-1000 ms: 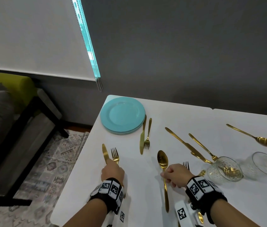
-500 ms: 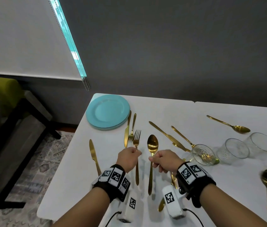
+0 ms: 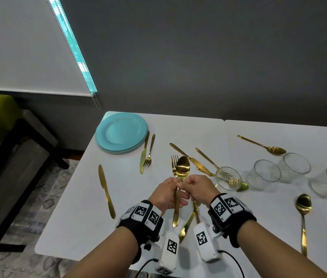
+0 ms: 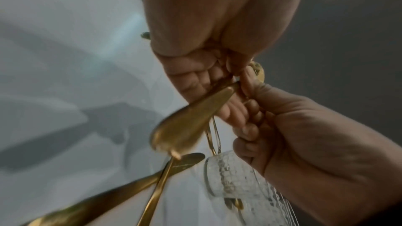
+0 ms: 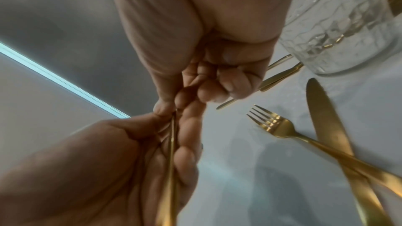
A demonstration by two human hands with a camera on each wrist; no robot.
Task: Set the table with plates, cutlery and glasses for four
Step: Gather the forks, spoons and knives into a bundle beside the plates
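My left hand (image 3: 168,195) grips the handle of a gold fork (image 3: 174,160). My right hand (image 3: 196,187) pinches the stem of a gold spoon (image 3: 182,167). The two hands touch over the table's near middle, and fork and spoon stand side by side, heads pointing away from me. In the right wrist view a thin gold handle (image 5: 172,152) runs along the left palm. A stack of teal plates (image 3: 121,132) sits at the far left corner. Several glasses stand at the right, the closest glass (image 3: 228,178) just beside my right hand.
A lone knife (image 3: 106,189) lies near the left edge. A knife and fork pair (image 3: 145,153) lies beside the plates. A crossed fork (image 5: 274,126) and knife (image 5: 326,118) lie under my right hand. More knives (image 3: 186,157) and two spoons (image 3: 303,207) are scattered to the right.
My left hand carried the fork rightwards, away from the lone knife. Both hands have come together, so fork and spoon now sit side by side.
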